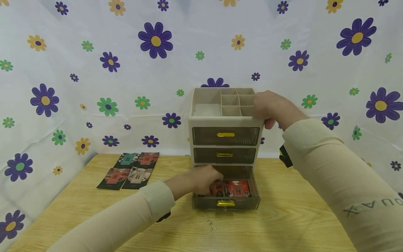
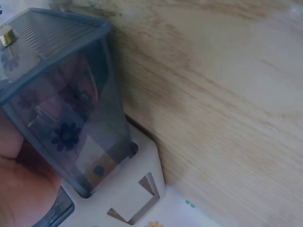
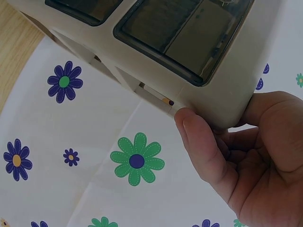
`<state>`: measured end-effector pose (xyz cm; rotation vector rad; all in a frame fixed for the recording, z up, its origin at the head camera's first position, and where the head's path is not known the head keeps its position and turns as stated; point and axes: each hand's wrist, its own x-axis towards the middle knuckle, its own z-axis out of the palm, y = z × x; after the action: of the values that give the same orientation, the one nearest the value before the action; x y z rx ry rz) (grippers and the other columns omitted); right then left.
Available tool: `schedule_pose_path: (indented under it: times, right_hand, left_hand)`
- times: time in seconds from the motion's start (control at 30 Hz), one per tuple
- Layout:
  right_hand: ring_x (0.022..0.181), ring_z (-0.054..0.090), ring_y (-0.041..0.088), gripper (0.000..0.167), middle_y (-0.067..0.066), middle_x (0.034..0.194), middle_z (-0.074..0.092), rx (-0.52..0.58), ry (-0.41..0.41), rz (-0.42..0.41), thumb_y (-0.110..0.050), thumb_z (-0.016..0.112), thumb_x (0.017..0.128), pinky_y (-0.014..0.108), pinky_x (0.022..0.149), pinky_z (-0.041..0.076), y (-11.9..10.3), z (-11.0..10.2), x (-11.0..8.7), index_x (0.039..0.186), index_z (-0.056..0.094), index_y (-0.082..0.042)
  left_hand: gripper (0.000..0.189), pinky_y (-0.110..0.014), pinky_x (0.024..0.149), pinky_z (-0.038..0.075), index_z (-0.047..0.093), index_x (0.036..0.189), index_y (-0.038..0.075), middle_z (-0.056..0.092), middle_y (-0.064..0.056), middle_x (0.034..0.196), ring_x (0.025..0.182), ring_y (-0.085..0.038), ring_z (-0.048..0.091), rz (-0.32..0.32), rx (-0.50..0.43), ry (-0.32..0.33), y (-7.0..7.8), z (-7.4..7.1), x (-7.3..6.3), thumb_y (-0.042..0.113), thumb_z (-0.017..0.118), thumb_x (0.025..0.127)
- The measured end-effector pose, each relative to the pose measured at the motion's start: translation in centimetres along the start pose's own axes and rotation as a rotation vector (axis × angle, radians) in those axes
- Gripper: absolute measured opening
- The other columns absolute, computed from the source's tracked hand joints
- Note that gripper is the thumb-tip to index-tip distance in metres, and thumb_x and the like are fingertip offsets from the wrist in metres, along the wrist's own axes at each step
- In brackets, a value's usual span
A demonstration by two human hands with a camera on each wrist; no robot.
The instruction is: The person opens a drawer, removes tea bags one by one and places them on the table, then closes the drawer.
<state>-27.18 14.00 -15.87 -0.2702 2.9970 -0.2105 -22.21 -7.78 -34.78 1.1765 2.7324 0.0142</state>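
My left hand [image 1: 201, 179] reaches into the pulled-out bottom drawer [image 1: 206, 203] of a beige desktop organizer [image 1: 226, 121]. Its fingers point down at a dark red printed packet [image 1: 217, 190] and partly cover it; the fingertips are hidden, and I cannot tell whether they pinch it. Beside that lies a brighter red packet [image 1: 238, 189]. In the left wrist view, reddish packets show through the smoky drawer wall [image 2: 106, 94]. My right hand [image 1: 272, 106] grips the organizer's upper right edge, with the thumb [image 3: 199, 142] against its side in the right wrist view.
Several printed packets [image 1: 138, 175] lie in two rows on the wooden table [image 1: 176, 231] to the left. Two upper drawers [image 1: 225, 135] with gold handles are closed. The organizer's top has divided compartments [image 1: 231, 101]. A flowered cloth [image 1: 126, 77] hangs behind.
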Motion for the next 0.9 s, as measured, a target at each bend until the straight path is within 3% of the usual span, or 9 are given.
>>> schedule_pose_path:
  times: [0.1,0.2,0.47,0.73,0.9]
  right_hand:
    - [0.072,0.069,0.028,0.029,0.024,0.105,0.062,0.003,-0.001,0.002,0.001,0.057,0.095,0.031,0.055,0.059,0.0,0.0,0.0,0.123,0.053,0.004]
    - [0.072,0.069,0.028,0.030,0.024,0.105,0.062,0.005,-0.003,0.003,0.001,0.057,0.094,0.031,0.055,0.059,0.1,0.0,0.0,0.123,0.053,0.004]
    - [0.069,0.070,0.028,0.029,0.025,0.103,0.063,0.005,-0.003,0.005,0.003,0.057,0.093,0.032,0.055,0.059,0.0,0.0,0.1,0.122,0.053,0.006]
    - [0.070,0.069,0.028,0.027,0.025,0.103,0.063,0.008,-0.003,-0.001,0.002,0.057,0.093,0.032,0.055,0.059,-0.1,0.0,0.0,0.120,0.054,0.005]
    - [0.071,0.069,0.028,0.030,0.024,0.104,0.062,-0.001,-0.002,0.002,0.001,0.059,0.093,0.032,0.055,0.059,-0.2,0.0,0.0,0.122,0.053,0.004]
  left_hand:
    - [0.021,-0.021,0.053,0.034,0.066,0.090,0.014,0.057,0.007,0.071,0.059,-0.004,0.044,0.046,-0.053,0.021,-0.1,-0.3,-0.2,-0.005,0.071,0.083]
    - [0.024,-0.022,0.052,0.029,0.061,0.079,0.014,0.049,0.007,0.066,0.058,-0.007,0.036,0.080,-0.105,0.035,-0.3,-0.8,-0.4,-0.009,0.065,0.082]
    - [0.028,-0.021,0.057,0.036,0.071,0.093,0.010,0.070,0.001,0.083,0.060,-0.006,0.043,0.124,-0.126,0.091,-0.2,-2.2,-1.2,-0.012,0.063,0.078]
    - [0.023,-0.019,0.056,0.037,0.071,0.087,0.009,0.069,0.001,0.076,0.059,-0.005,0.043,0.179,-0.131,0.211,-0.4,-4.2,-2.8,-0.012,0.065,0.080]
    - [0.019,-0.020,0.059,0.048,0.074,0.097,0.006,0.072,-0.001,0.081,0.063,-0.005,0.057,0.201,-0.117,0.292,-0.7,-5.9,-4.4,-0.007,0.068,0.084]
